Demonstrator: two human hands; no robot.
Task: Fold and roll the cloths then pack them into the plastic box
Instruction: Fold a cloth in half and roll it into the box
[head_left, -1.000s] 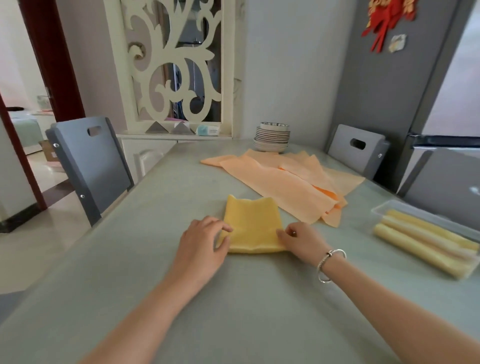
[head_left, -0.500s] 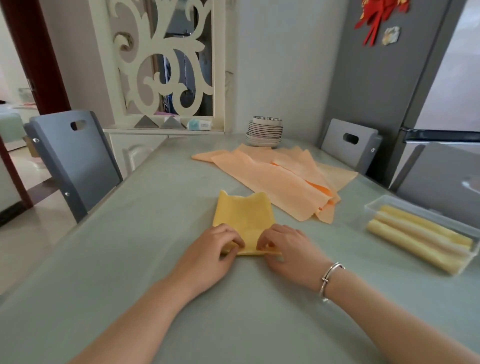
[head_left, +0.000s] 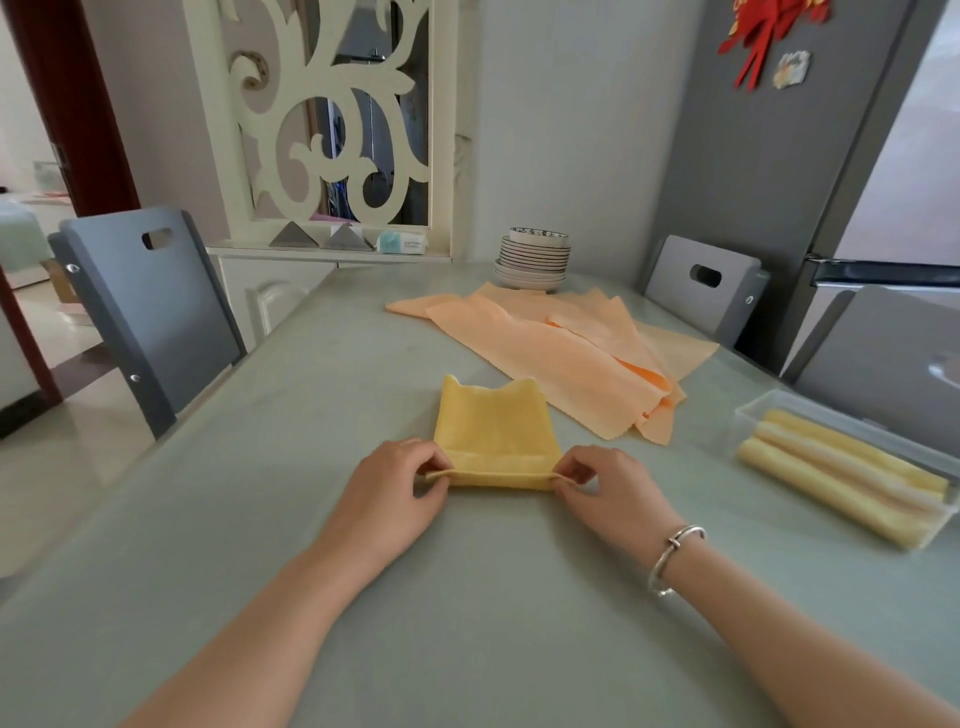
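Left hand (head_left: 400, 483) sits just left of frame centre: thumb and forefinger pinch the near-left corner of the folded yellow cloth (head_left: 496, 434). The cloth lies flat on the desk (head_left: 260, 519), straight ahead of us at 12 o'clock. Its near edge is turned up into a first narrow lip between our hands, and its far edge shows two small raised corners.

Handling, as we judge it: the cloth is light, thin and limp. It drapes, holds a crease only loosely, and will not stand on its own. It looks matte, so we expect it to grip the desk slightly rather than slide. The two ends of the rolled lip are the right places to hold. A grip in the middle would leave the ends to lag, and the roll would go conical.

Right hand (head_left: 605, 491), with a bracelet (head_left: 675, 558) at the wrist, pinches the near-right corner in the same way.

At 1 o'clock a heap of unfolded orange cloths (head_left: 550, 353) lies spread out, well apart from the yellow one. Beyond it stands a stack of plates (head_left: 532, 260). At 3 o'clock the plastic box (head_left: 810, 415) holds pale yellow rolled cloths (head_left: 841, 478) side by side; room appears to remain.

Surface: smooth, pale grey-green, faintly glossy. Grey chairs stand at 10 o'clock (head_left: 150, 306) and 2 o'clock (head_left: 701, 283). A white carved screen (head_left: 337, 114) stands behind the desk.
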